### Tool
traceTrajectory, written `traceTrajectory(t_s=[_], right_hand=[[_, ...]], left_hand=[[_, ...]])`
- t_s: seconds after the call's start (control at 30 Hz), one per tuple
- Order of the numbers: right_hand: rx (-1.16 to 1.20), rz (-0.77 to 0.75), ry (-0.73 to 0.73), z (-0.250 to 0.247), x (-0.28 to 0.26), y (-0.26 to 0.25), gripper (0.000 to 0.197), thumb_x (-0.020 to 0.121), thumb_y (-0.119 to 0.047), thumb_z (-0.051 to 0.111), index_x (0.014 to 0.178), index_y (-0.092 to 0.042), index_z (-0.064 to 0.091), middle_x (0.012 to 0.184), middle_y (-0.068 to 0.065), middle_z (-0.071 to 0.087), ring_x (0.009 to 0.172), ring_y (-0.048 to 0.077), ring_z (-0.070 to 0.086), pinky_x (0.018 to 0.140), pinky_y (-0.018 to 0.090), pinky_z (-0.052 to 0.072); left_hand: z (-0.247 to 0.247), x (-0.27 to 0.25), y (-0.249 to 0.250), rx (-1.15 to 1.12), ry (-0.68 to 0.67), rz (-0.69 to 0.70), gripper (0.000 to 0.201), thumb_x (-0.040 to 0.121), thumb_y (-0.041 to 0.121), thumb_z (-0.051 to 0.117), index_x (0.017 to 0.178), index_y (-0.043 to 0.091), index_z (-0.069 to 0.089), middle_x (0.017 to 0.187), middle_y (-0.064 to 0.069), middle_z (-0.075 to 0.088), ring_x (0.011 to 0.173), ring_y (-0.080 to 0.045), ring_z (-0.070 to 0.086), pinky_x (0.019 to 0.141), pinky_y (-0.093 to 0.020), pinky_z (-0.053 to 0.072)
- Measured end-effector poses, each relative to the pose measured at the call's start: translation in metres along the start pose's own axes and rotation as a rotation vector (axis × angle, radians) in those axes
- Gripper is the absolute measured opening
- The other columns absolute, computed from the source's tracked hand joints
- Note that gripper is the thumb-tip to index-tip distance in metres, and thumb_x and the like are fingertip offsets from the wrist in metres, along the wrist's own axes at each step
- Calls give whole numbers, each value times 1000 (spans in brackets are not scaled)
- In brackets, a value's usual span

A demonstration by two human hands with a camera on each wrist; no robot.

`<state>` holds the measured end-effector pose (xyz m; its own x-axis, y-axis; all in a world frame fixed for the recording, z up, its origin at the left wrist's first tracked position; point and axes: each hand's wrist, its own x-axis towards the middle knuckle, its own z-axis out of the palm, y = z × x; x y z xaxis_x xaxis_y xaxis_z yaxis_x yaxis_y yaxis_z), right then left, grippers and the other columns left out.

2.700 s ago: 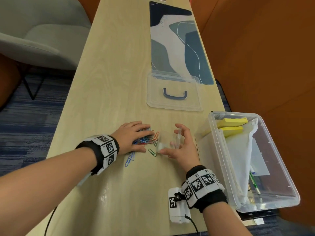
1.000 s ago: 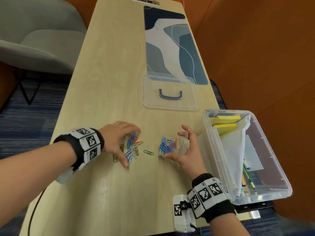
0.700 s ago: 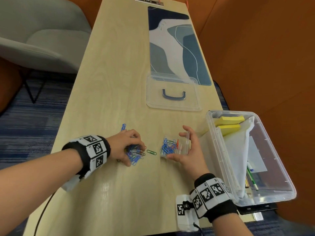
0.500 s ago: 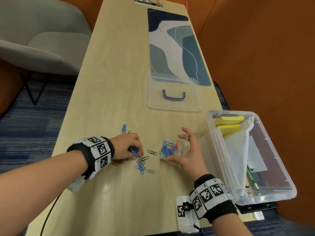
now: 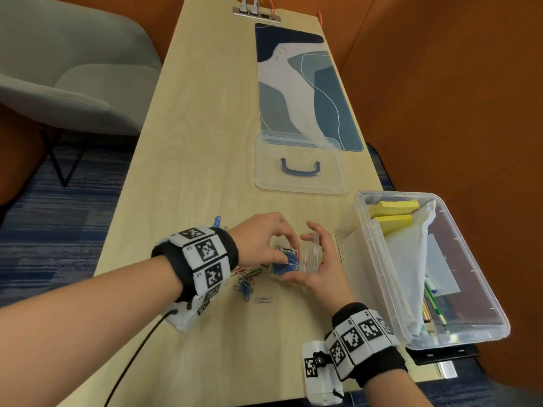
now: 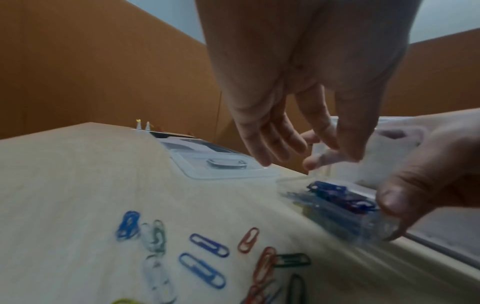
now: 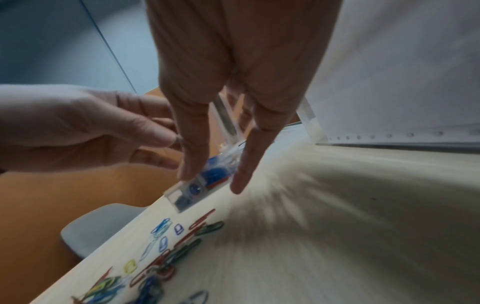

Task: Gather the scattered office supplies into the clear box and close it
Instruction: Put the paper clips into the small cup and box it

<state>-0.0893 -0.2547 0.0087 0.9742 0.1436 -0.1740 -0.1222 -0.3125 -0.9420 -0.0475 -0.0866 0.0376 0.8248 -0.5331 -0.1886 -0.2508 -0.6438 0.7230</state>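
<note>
Since half a second ago my left hand [image 5: 261,239] crosses to the small clip case [image 5: 293,261], fingers loose, dropping clips; right hand [image 5: 318,265] cups it; loose clips [image 5: 245,282] remain.

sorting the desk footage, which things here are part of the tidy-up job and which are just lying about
Part of the job:
- loose paper clips on the table
- small clear case of clips, held by the right hand; left hand over it
- clear box
- lid with the blue handle

Just lying about:
- desk mat
- grey chair
- power outlets
</note>
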Motion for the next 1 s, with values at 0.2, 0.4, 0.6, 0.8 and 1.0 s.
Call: traceTrajectory(t_s=[0.2,0.4,0.6,0.8,1.0], right_hand=[[17,14,187,-8,-2,13,91,56,11,80,125,-30,37,107,-10,47,86,-9,57,70,3,45],[4,3,226,-9,0,14,92,57,6,82,127,-32,36,107,-15,47,87,-20,52,71,-2,42],[1,15,229,-13,-2,11,93,59,5,81,132,-29,35,109,-16,46,89,-12,54,80,12,46],[5,32,234,-16,0,8,93,58,6,81,131,-30,35,109,-16,47,99,-1,53,96,34,48],[1,56,220,-15,1,8,94,58,4,83,132,-30,36,111,-18,48,101,12,57,98,45,47]], left_hand=[[13,-21,-26,106,-117,46,13,74,17,72,86,17,75,81,3,59,88,-18,57,84,-21,42],[52,-31,-38,279,-371,187,23,85,14,58,103,10,71,113,-11,62,111,-26,48,95,-30,38],[23,-14,-50,320,-148,36,28,88,19,57,114,14,64,116,-6,55,116,-18,46,97,-27,39],[38,-5,-47,422,-284,109,45,87,25,57,131,17,49,138,-2,43,128,-20,36,107,-26,29],[3,-32,-75,252,-88,-32,62,70,61,53,113,17,60,119,2,55,114,-12,47,100,-22,37]])
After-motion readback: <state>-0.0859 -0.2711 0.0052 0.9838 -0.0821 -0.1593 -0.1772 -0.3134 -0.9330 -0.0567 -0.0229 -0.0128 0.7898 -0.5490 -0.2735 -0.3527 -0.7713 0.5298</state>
